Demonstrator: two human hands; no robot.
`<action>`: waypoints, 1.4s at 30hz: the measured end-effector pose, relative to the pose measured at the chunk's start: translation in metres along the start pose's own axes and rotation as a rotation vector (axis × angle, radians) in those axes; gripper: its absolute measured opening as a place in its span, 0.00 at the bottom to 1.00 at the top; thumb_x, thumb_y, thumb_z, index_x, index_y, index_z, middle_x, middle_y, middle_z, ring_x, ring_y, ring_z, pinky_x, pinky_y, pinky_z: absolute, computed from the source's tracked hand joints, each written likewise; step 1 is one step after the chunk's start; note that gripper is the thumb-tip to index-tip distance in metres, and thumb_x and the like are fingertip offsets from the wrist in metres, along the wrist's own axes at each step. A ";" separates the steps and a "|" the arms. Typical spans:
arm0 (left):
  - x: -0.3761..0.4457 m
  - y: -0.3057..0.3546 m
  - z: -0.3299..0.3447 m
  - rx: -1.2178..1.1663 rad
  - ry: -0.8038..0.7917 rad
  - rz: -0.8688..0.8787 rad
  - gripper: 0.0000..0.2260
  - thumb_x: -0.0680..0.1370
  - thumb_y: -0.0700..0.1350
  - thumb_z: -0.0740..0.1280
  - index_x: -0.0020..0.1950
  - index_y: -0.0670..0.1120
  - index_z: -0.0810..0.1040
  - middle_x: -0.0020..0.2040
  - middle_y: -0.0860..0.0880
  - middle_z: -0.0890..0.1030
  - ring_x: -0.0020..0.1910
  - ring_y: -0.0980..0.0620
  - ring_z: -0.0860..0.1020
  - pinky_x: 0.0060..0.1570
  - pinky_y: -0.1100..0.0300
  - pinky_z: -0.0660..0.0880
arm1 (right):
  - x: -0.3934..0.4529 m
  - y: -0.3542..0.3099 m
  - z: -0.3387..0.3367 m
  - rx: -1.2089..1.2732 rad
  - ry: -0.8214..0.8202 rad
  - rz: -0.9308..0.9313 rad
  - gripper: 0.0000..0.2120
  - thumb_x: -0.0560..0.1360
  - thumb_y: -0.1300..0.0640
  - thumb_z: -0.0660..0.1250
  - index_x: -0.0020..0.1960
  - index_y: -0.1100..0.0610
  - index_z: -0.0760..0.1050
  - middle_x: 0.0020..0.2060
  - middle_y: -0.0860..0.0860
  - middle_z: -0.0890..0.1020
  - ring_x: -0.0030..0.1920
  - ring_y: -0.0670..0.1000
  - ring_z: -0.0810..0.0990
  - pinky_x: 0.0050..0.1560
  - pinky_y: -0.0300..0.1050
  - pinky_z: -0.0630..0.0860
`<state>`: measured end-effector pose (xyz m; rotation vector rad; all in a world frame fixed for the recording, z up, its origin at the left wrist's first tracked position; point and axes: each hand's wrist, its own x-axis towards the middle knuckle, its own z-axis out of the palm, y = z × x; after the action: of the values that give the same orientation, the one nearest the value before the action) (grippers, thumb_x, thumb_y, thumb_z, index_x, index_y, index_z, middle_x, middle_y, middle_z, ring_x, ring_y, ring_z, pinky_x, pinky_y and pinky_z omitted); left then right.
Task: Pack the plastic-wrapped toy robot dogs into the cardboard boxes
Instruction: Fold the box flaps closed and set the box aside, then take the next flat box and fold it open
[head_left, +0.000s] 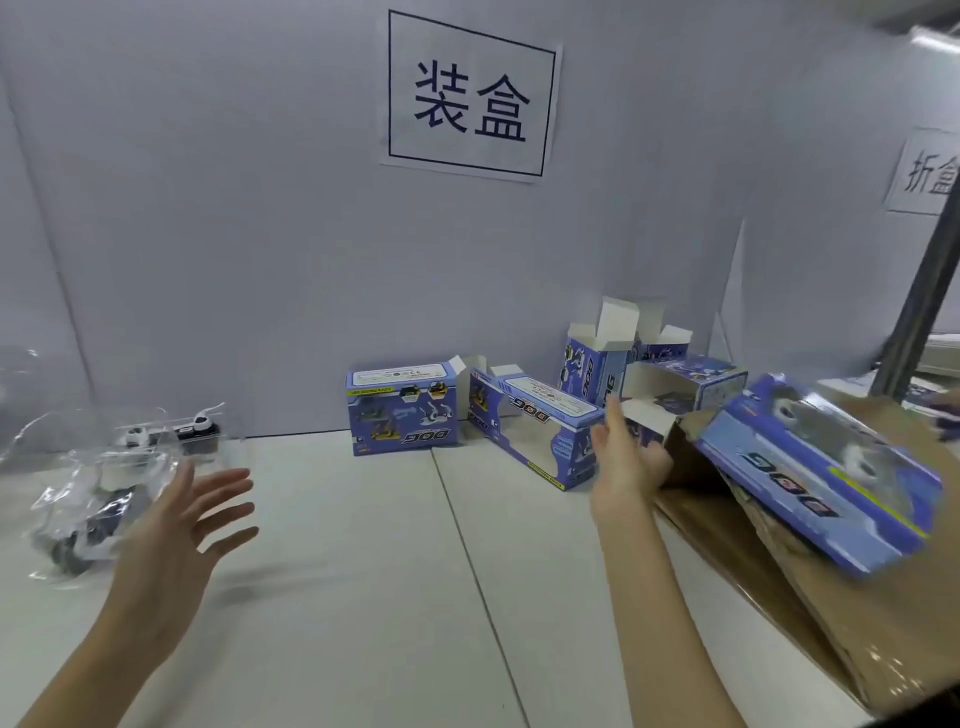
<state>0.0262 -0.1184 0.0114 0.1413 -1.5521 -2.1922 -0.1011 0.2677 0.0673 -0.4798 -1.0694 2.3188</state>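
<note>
Blue printed cardboard boxes (402, 410), about five, crowd the white counter (363, 571) by the wall; one blurred box (821, 467) tilts over a brown carton (779, 571); two crinkly wrapped dogs (93, 499) lie left; our left hand (171, 525) and right hand (623, 462) hover, fingers spread, gripping nothing.
</note>
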 end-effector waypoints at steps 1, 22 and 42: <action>0.000 0.000 0.000 -0.001 0.001 -0.003 0.24 0.82 0.62 0.61 0.59 0.44 0.83 0.59 0.43 0.84 0.55 0.44 0.81 0.60 0.42 0.78 | 0.000 0.011 0.002 -0.142 -0.028 -0.046 0.34 0.73 0.55 0.80 0.73 0.62 0.69 0.62 0.55 0.82 0.58 0.53 0.84 0.54 0.45 0.83; -0.009 0.003 0.008 0.105 0.021 -0.050 0.22 0.77 0.60 0.67 0.54 0.43 0.85 0.57 0.42 0.85 0.51 0.43 0.82 0.54 0.45 0.78 | 0.002 0.042 0.056 -1.793 -0.369 -0.696 0.41 0.76 0.37 0.72 0.77 0.56 0.56 0.70 0.66 0.69 0.70 0.68 0.69 0.67 0.61 0.69; -0.013 0.012 0.021 0.122 0.016 -0.095 0.24 0.84 0.50 0.65 0.79 0.46 0.67 0.65 0.43 0.83 0.55 0.49 0.86 0.45 0.59 0.81 | -0.133 0.061 0.014 -0.908 -1.702 0.452 0.37 0.75 0.36 0.73 0.74 0.23 0.53 0.62 0.48 0.84 0.61 0.54 0.84 0.56 0.48 0.83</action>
<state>0.0343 -0.0985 0.0278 0.2748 -1.7026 -2.1622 -0.0222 0.1464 0.0408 1.4339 -2.9627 2.0914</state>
